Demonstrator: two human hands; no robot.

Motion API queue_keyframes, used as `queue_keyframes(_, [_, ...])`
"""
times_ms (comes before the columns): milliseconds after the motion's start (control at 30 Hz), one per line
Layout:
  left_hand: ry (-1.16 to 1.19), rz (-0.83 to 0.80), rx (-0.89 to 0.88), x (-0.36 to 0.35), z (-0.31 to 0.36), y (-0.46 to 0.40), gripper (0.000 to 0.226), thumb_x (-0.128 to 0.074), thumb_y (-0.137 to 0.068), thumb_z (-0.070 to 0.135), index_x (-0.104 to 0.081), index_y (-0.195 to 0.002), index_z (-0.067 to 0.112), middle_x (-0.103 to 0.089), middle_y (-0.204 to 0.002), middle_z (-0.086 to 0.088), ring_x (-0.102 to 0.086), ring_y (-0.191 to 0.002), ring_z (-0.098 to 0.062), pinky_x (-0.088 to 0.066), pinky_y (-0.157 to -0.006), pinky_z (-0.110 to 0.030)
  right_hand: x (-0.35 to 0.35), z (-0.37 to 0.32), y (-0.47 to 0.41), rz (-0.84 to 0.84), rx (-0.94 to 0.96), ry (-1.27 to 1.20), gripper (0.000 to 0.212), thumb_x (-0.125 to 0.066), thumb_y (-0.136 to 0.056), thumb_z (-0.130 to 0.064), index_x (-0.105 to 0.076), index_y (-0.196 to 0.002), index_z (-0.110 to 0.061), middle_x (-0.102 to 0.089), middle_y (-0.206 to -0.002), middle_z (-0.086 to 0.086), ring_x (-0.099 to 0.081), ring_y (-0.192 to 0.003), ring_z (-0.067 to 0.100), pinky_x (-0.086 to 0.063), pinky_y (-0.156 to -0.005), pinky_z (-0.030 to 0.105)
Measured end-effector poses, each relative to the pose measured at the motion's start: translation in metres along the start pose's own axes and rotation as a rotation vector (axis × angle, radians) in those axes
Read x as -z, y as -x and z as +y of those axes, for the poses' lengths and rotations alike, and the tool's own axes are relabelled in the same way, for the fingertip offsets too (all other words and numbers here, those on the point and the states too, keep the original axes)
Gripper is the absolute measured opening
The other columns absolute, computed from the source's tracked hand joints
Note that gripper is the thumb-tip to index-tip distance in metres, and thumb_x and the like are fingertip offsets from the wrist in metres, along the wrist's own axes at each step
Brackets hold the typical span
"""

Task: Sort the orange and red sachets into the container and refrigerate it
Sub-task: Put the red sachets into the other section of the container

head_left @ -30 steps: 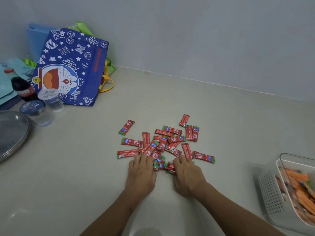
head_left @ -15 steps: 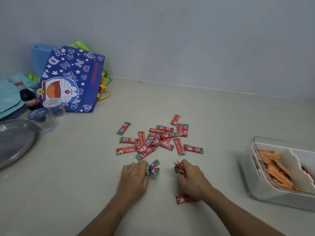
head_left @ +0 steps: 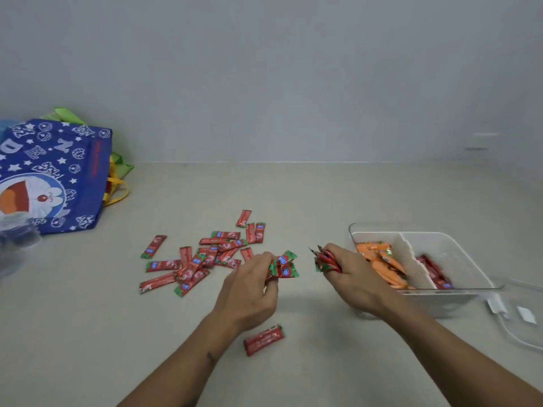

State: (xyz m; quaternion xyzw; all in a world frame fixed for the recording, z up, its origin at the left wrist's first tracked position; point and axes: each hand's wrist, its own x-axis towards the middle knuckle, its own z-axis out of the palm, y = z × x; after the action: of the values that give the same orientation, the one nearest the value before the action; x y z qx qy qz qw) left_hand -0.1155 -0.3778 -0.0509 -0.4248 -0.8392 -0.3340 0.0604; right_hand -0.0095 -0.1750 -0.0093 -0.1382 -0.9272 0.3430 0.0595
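Several red sachets lie scattered on the beige counter at centre. My left hand is lifted off the counter, shut on a few red sachets. My right hand is shut on a bunch of red sachets, just left of the clear divided container. Its left compartment holds orange sachets; its right compartment holds red sachets. One red sachet lies alone on the counter below my left wrist.
A blue cartoon tote bag with green and yellow bags behind it stands at the left by the wall. A clear lid lies right of the container. A blurred clear cup is at the left edge.
Both hands gathered red sachets from the pile, lifted them and moved right toward the container. One sachet dropped and stays on the counter. The view has swung right.
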Motion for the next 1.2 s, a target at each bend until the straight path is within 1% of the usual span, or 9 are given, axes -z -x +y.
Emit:
queue_keyframes(133, [-0.009, -0.023, -0.095, -0.019, 0.045, -0.033, 0.012, -0.053, -0.085, 0.022, -0.044, -0.091, 0.028, -0.048, -0.078, 0.011, -0.046, -0.071, -0.012, -0.038, -0.059, -0.034, 0.059, 0.04, 0.014, 0.134, -0.053, 0.068, 0.014, -0.053, -0.082, -0.014, -0.047, -0.08, -0.026, -0.057, -0.07, -0.006, -0.053, -0.07, 0.02, -0.045, -0.066, 0.041])
queue_keyframes(267, [-0.033, -0.055, -0.143, -0.05, 0.092, -0.065, 0.011, -0.051, -0.085, 0.023, -0.044, -0.091, 0.029, -0.048, -0.078, 0.011, -0.048, -0.069, -0.013, -0.041, -0.058, -0.035, 0.114, 0.098, 0.027, 0.236, -0.223, 0.182, 0.018, -0.052, -0.076, -0.036, -0.048, -0.088, -0.022, -0.062, -0.084, -0.001, -0.057, -0.083, 0.029, -0.048, -0.07, 0.042])
queue_keyframes(400, [-0.018, -0.073, -0.157, -0.073, 0.118, -0.081, 0.01, -0.049, -0.087, 0.027, -0.045, -0.095, 0.03, -0.049, -0.082, 0.014, -0.049, -0.071, -0.014, -0.041, -0.06, -0.033, 0.139, 0.145, 0.026, 0.165, -0.331, 0.294, 0.017, -0.057, -0.079, -0.034, -0.046, -0.091, -0.029, -0.058, -0.09, -0.007, -0.058, -0.084, 0.022, -0.047, -0.068, 0.036])
queue_keyframes(500, [-0.012, -0.093, -0.139, -0.09, 0.138, -0.086, 0.013, -0.048, -0.088, 0.029, -0.045, -0.1, 0.031, -0.051, -0.087, 0.016, -0.048, -0.074, -0.012, -0.039, -0.063, -0.029, 0.151, 0.177, 0.025, -0.007, -0.356, 0.244, 0.02, -0.056, -0.085, -0.025, -0.049, -0.103, -0.021, -0.061, -0.103, 0.005, -0.059, -0.092, 0.025, -0.046, -0.072, 0.034])
queue_keyframes(600, [-0.03, -0.099, -0.1, -0.103, 0.15, -0.089, 0.018, -0.046, -0.088, 0.033, -0.048, -0.105, 0.03, -0.058, -0.094, 0.013, -0.054, -0.08, -0.011, -0.046, -0.068, -0.033, 0.16, 0.194, 0.028, -0.139, -0.322, 0.226, 0.035, -0.059, -0.09, -0.03, -0.053, -0.121, -0.016, -0.055, -0.12, 0.008, -0.057, -0.107, 0.026, -0.046, -0.087, 0.033])
queue_keyframes(767, [-0.014, -0.1, -0.046, -0.119, 0.167, -0.095, 0.021, -0.052, -0.091, 0.031, -0.047, -0.111, 0.036, -0.06, -0.096, 0.016, -0.058, -0.083, -0.007, -0.05, -0.071, -0.032, 0.173, 0.193, 0.05, -0.209, -0.193, 0.135, 0.04, -0.063, -0.087, -0.043, -0.059, -0.119, -0.02, -0.058, -0.111, 0.0, -0.059, -0.1, 0.019, -0.049, -0.09, 0.035])
queue_keyframes(867, [0.032, -0.12, -0.013, -0.133, 0.18, -0.109, 0.024, -0.05, -0.089, 0.034, -0.046, -0.113, 0.038, -0.061, -0.102, 0.017, -0.059, -0.089, -0.006, -0.051, -0.075, -0.033, 0.168, 0.192, 0.068, -0.309, -0.148, 0.37, 0.043, -0.063, -0.082, -0.047, -0.055, -0.121, -0.029, -0.06, -0.117, -0.003, -0.059, -0.105, 0.02, -0.047, -0.089, 0.031])
queue_keyframes(967, [0.076, -0.133, 0.001, -0.149, 0.199, -0.131, 0.02, -0.05, -0.087, 0.031, -0.048, -0.107, 0.036, -0.061, -0.097, 0.017, -0.057, -0.089, -0.008, -0.05, -0.075, -0.034, 0.151, 0.193, 0.078, -0.176, -0.022, 0.701, 0.031, -0.054, -0.084, -0.036, -0.058, -0.112, -0.023, -0.065, -0.118, 0.004, -0.061, -0.108, 0.03, -0.046, -0.087, 0.034])
queue_keyframes(1200, [0.162, -0.387, 0.119, -0.194, 0.238, -0.197, 0.025, -0.058, -0.09, 0.025, -0.054, -0.115, 0.026, -0.062, -0.11, 0.001, -0.058, -0.101, -0.019, -0.049, -0.088, -0.037, 0.143, 0.2, 0.079, -0.023, 0.016, 0.687, 0.026, -0.057, -0.079, -0.03, -0.063, -0.103, -0.021, -0.068, -0.11, 0.003, -0.063, -0.1, 0.03, -0.044, -0.081, 0.032])
